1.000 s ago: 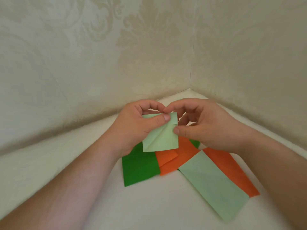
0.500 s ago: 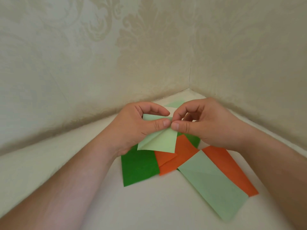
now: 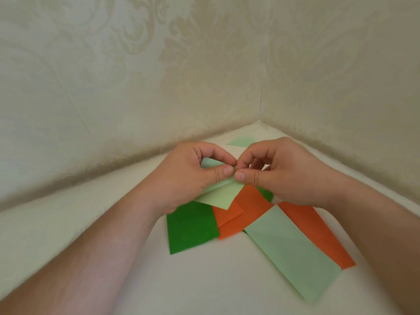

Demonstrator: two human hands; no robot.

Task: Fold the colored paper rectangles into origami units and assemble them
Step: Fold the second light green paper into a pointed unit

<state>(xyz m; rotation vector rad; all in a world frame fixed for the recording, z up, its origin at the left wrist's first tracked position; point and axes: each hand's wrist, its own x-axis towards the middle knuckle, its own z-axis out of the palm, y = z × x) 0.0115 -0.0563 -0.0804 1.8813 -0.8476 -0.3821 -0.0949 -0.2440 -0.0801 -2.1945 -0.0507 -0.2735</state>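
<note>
Left hand (image 3: 188, 176) and right hand (image 3: 279, 171) both pinch the pale green sheet (image 3: 221, 195) at its top edge, lifted above the dark green rectangle (image 3: 191, 226) and orange pieces (image 3: 245, 214), probably to set a crease.

A white table (image 3: 204, 287) fills the lower part of the view and runs back into a corner. Two walls (image 3: 113, 76) meet there along an upright seam (image 3: 261, 96), both covered in pale cream wallpaper with a faint damask leaf pattern. A shadowed line runs along the foot of each wall where it meets the table.
</note>
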